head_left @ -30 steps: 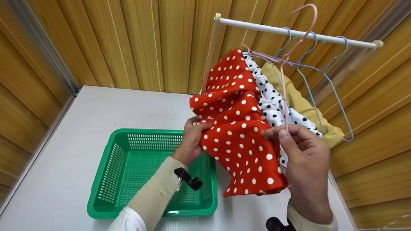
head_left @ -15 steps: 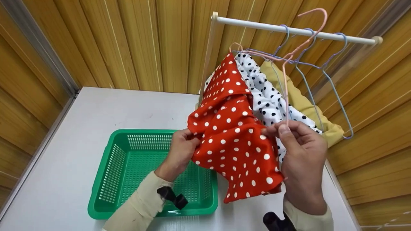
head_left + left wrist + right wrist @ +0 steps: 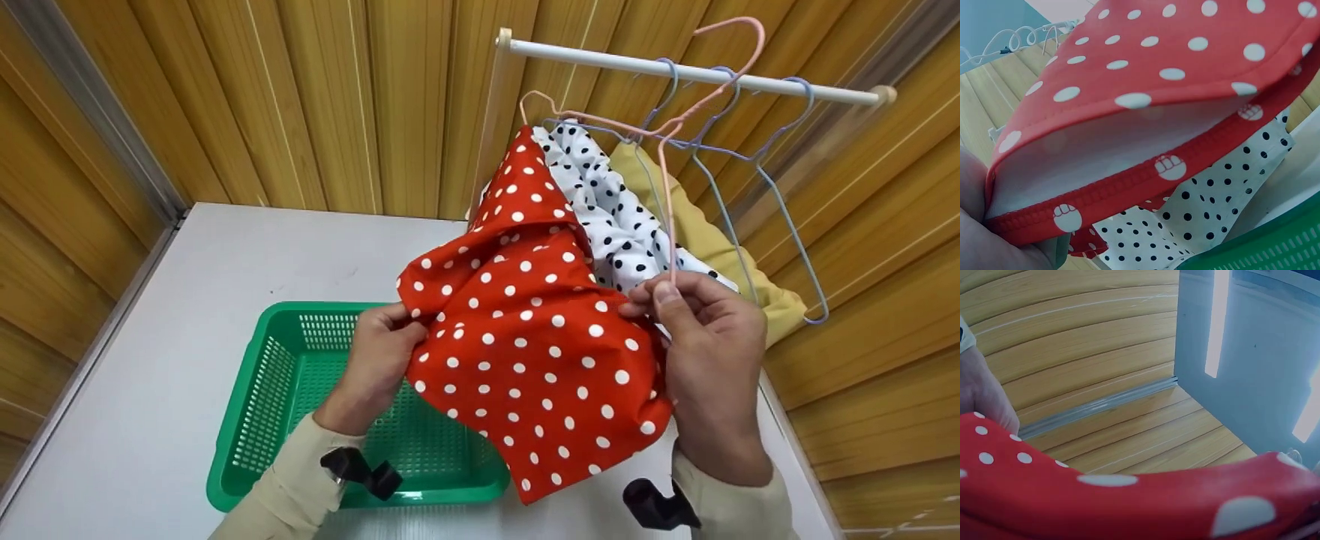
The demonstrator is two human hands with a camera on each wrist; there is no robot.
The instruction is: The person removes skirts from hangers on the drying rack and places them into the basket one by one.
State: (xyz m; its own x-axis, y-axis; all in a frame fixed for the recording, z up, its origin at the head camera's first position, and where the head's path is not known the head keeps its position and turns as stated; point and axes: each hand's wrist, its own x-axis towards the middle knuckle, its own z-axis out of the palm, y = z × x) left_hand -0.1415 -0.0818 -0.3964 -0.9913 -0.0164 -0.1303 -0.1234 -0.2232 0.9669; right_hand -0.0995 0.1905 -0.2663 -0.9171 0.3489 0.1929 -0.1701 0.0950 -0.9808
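A red garment with white dots (image 3: pixel 517 352) hangs partly over one end of a pink clothes hanger (image 3: pixel 670 202). My left hand (image 3: pixel 375 360) pinches the garment's left edge above the basket. With thumb and forefinger, my right hand (image 3: pixel 712 352) grips the bare lower end of the hanger, its fingertips against the cloth's right edge. The left wrist view shows the garment's hem (image 3: pixel 1168 169) gaping with its pale inside showing, beside part of my left hand (image 3: pixel 988 242). In the right wrist view the red cloth (image 3: pixel 1100 506) fills the bottom, and the right fingers are hidden.
A green perforated basket (image 3: pixel 247 405) stands on the white table (image 3: pixel 150 322). Behind the red garment, a white garment with black dots (image 3: pixel 630 232) and a yellow one (image 3: pixel 675 202) are on blue hangers (image 3: pixel 787 210) hooked over a white rail (image 3: pixel 585 56). Wood-pattern walls (image 3: pixel 337 112) enclose the table.
My left hand has moved left and down, drawing the red garment's edge out and spreading the cloth wider. More of the hanger's far end shows. My right hand has kept its grip, shifting slightly.
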